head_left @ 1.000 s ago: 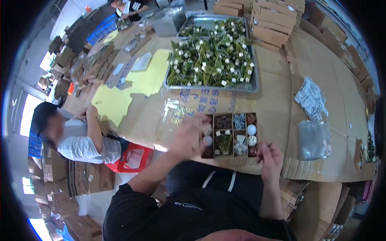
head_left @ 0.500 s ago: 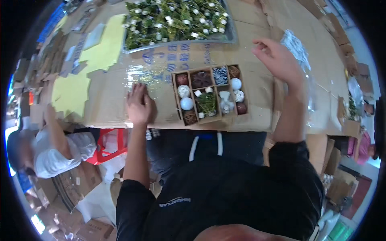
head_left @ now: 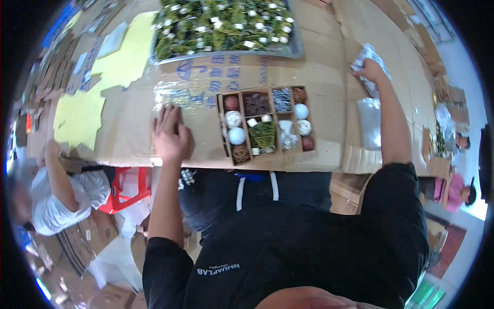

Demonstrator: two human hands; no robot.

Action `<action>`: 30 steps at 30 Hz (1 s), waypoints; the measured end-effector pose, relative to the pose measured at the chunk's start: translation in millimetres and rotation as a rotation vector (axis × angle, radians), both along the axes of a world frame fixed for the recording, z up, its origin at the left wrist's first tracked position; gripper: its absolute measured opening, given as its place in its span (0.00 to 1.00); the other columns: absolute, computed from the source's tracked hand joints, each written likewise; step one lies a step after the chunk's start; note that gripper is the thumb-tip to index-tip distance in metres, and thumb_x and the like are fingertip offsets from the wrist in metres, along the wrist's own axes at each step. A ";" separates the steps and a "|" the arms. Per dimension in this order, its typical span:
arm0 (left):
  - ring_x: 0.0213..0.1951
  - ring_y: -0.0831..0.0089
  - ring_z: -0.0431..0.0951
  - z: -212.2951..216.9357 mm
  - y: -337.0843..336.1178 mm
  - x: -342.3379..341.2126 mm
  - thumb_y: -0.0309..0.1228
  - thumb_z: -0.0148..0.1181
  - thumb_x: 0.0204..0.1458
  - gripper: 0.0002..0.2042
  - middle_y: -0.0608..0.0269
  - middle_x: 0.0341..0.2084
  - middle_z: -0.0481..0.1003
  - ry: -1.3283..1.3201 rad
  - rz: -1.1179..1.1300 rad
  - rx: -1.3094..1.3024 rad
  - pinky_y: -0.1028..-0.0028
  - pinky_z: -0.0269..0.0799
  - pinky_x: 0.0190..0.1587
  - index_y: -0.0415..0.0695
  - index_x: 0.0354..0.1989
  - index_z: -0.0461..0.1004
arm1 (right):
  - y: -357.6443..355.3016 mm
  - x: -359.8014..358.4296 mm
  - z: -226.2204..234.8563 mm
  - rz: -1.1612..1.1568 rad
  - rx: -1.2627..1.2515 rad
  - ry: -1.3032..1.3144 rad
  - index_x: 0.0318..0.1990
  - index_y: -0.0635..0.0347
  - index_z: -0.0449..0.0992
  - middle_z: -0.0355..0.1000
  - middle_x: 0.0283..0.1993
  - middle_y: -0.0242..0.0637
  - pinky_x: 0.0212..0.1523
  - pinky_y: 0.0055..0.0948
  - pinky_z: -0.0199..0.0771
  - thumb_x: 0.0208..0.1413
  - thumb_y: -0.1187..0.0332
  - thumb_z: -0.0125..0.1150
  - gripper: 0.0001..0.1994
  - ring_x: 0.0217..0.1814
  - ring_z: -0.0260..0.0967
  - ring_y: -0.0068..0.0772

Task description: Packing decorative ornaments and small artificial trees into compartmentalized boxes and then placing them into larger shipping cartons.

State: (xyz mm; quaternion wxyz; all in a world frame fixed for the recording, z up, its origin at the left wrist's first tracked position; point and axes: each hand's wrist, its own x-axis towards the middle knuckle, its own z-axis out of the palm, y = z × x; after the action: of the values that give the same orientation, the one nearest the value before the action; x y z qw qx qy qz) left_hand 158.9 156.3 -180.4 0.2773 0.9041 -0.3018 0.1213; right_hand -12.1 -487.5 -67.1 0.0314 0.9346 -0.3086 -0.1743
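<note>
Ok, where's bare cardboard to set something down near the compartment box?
Bare cardboard lies between the left hand and the compartment box, and again right of the box up to the clear bag. A narrow strip runs between the box and the metal tray. Crowded: the far right, where the right hand grips crumpled white plastic.

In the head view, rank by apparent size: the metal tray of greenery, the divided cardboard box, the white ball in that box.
1. Metal tray of greenery, largest even though partly cut off at the top edge.
2. Divided cardboard box, clearly smaller.
3. White ball, smallest, filling just part of one compartment.
All lie on the same table, so nearness hardly skews this.
</note>
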 end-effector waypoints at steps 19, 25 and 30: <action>0.64 0.57 0.66 11.3 2.5 -9.5 0.28 0.53 0.46 0.20 0.57 0.56 0.74 0.055 0.054 -0.075 0.52 0.55 0.68 0.43 0.51 0.76 | -67.1 -1.0 -48.9 -0.533 0.621 -0.687 0.32 0.55 0.79 0.65 0.21 0.23 0.15 0.23 0.52 0.59 0.55 0.66 0.13 0.14 0.55 0.18; 0.64 0.56 0.67 9.8 3.7 -6.4 0.29 0.54 0.49 0.18 0.57 0.56 0.74 0.018 0.054 -0.062 0.52 0.57 0.68 0.45 0.50 0.76 | -60.5 -15.2 -46.0 -0.672 0.793 -0.710 0.27 0.52 0.73 0.64 0.21 0.26 0.18 0.24 0.57 0.60 0.62 0.60 0.10 0.20 0.61 0.20; 0.60 0.53 0.72 12.2 0.2 3.6 0.26 0.54 0.47 0.17 0.54 0.54 0.76 -0.004 0.010 -0.066 0.53 0.61 0.65 0.43 0.48 0.78 | -83.2 -21.8 -59.3 -0.579 0.698 -0.652 0.23 0.46 0.71 0.62 0.19 0.24 0.19 0.28 0.53 0.59 0.53 0.64 0.16 0.17 0.55 0.23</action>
State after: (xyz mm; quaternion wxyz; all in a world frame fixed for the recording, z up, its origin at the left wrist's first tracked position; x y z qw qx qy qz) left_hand 162.5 156.6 -168.2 0.3056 0.8958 -0.2935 0.1345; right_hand -33.9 -570.6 -126.4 -0.4262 0.7722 -0.4703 0.0303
